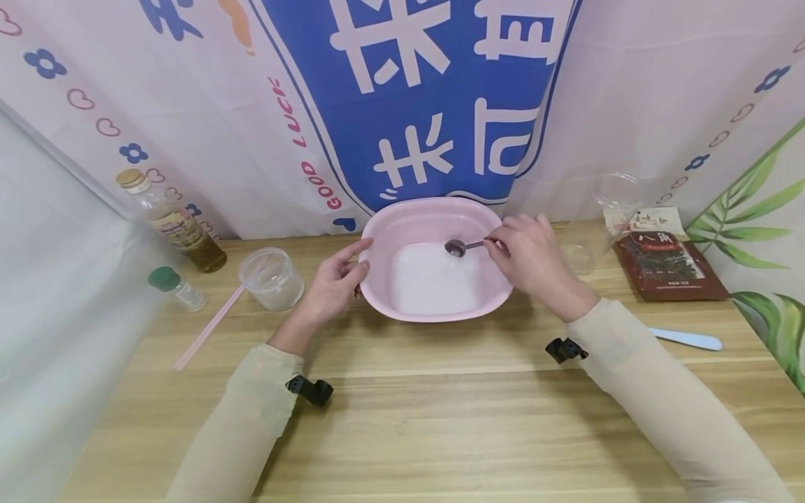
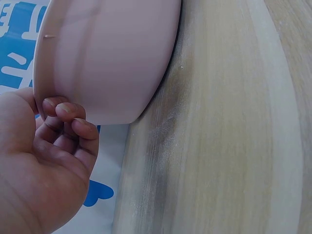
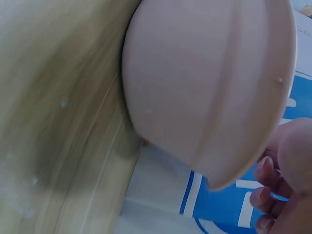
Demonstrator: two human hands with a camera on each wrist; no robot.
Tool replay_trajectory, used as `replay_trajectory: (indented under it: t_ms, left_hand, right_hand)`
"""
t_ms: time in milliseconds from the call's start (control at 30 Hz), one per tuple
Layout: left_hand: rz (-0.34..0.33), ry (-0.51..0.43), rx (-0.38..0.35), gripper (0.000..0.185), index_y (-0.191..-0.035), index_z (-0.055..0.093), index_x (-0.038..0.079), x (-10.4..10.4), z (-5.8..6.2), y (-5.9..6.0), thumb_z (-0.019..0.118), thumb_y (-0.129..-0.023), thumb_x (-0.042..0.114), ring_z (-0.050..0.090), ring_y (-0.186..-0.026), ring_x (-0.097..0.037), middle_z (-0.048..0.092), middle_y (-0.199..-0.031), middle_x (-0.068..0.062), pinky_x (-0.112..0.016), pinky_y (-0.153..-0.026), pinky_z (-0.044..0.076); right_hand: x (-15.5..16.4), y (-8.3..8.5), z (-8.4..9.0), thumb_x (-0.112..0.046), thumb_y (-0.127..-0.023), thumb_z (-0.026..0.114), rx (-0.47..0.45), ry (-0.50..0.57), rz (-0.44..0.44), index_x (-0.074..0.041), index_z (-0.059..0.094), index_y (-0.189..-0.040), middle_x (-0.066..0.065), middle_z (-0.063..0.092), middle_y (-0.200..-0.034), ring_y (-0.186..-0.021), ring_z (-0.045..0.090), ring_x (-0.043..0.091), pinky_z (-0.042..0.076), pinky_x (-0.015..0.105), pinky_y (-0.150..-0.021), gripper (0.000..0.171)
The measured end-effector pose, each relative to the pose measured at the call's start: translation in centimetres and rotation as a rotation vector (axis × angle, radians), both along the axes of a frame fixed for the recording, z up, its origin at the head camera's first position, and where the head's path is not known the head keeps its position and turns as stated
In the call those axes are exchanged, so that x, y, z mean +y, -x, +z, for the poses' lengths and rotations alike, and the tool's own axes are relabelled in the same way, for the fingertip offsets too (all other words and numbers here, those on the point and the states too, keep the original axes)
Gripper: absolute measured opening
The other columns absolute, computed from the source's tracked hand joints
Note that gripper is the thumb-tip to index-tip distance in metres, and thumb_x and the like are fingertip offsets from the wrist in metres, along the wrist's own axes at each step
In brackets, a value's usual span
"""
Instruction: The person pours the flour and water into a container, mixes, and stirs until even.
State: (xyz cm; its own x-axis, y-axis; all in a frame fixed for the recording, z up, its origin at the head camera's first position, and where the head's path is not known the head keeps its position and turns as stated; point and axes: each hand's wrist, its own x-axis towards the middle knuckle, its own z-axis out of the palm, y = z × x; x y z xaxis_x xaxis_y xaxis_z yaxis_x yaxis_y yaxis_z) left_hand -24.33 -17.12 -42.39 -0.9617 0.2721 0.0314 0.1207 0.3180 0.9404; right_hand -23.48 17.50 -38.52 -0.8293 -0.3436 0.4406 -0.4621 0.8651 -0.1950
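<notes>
A pink basin (image 1: 411, 222) stands on the wooden table (image 1: 440, 419) and holds something white (image 1: 434, 283). My left hand (image 1: 353, 264) grips the basin's left rim, its fingers (image 2: 66, 114) curled against the outer wall of the basin (image 2: 107, 58). My right hand (image 1: 499, 246) pinches the handle of a small metal spoon (image 1: 458, 247), whose bowl hangs over the inside of the basin near its far right. In the right wrist view only the outside of the basin (image 3: 204, 87) and my right hand's fingertips (image 3: 265, 195) show; the spoon is hidden there.
At the left stand an oil bottle (image 1: 171, 222), a small green-capped jar (image 1: 177, 288), a clear cup (image 1: 272, 278) and a pink stick (image 1: 207, 327). At the right are a clear cup (image 1: 619, 192), a brown packet (image 1: 669, 264) and a pale blue utensil (image 1: 687, 339).
</notes>
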Motion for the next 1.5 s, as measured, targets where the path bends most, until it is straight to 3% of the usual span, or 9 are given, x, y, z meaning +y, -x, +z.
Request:
replay_trajectory:
  t_ms: [233, 500, 700, 1000, 1500]
  left_hand:
    - [0.002, 0.006, -0.013, 0.051, -0.162, 0.049, 0.008, 0.0, -0.1, 0.0, 0.054, -0.112, 0.015, 0.059, -0.067, -0.024, 0.065, -0.076, -0.001, -0.029, -0.059, 0.051]
    - [-0.001, -0.002, -0.009, 0.051, -0.162, 0.049, 0.008, 0.0, 0.0, 0.0, 0.054, -0.112, 0.014, 0.059, -0.067, -0.025, 0.064, -0.075, 0.0, -0.029, -0.06, 0.051]
    - [0.001, -0.003, -0.012, 0.05, -0.161, 0.049, 0.008, 0.0, 0.0, 0.1, 0.054, -0.112, 0.014, 0.059, -0.067, -0.025, 0.065, -0.076, -0.001, -0.029, -0.06, 0.052]
    - [0.01, -0.007, -0.008, 0.051, -0.162, 0.049, 0.008, -0.1, -0.2, 0.0, 0.054, -0.111, 0.013, 0.059, -0.066, -0.025, 0.065, -0.076, -0.001, -0.029, -0.059, 0.051]
    - [0.003, 0.001, -0.011, 0.051, -0.162, 0.049, 0.008, -0.1, -0.1, 0.0, 0.053, -0.112, 0.014, 0.06, -0.067, -0.024, 0.066, -0.077, -0.001, -0.029, -0.06, 0.052]
  right_hand:
    - [1.0, -0.5, -0.4, -0.008, -0.098, 0.074, 0.039, -0.004, 0.071, 0.001, 0.08, -0.099, 0.014, 0.072, -0.089, -0.088, 0.062, 0.035, 0.036, 0.046, -0.079, 0.011]
    - [-0.1, -1.7, 0.0, -0.012, -0.1, 0.074, -0.103, 0.035, 0.206, -0.005, 0.08, -0.099, 0.009, 0.077, -0.097, -0.095, 0.066, 0.031, 0.034, 0.044, -0.083, 0.01]
    - [-1.1, -2.4, 0.0, -0.012, -0.102, 0.072, -0.176, 0.085, 0.287, -0.006, 0.08, -0.099, 0.003, 0.072, -0.089, -0.085, 0.061, 0.022, 0.032, 0.041, -0.085, 0.011]
    - [-1.5, -3.0, -0.2, -0.011, -0.101, 0.073, -0.204, 0.102, 0.379, -0.005, 0.081, -0.098, 0.002, 0.07, -0.088, -0.09, 0.059, 0.023, 0.046, 0.042, -0.09, 0.01]
    - [-0.6, -0.9, -0.3, -0.014, -0.099, 0.076, -0.109, 0.033, 0.092, -0.001, 0.081, -0.1, 0.011, 0.075, -0.089, -0.091, 0.062, 0.033, 0.04, 0.045, -0.083, 0.013]
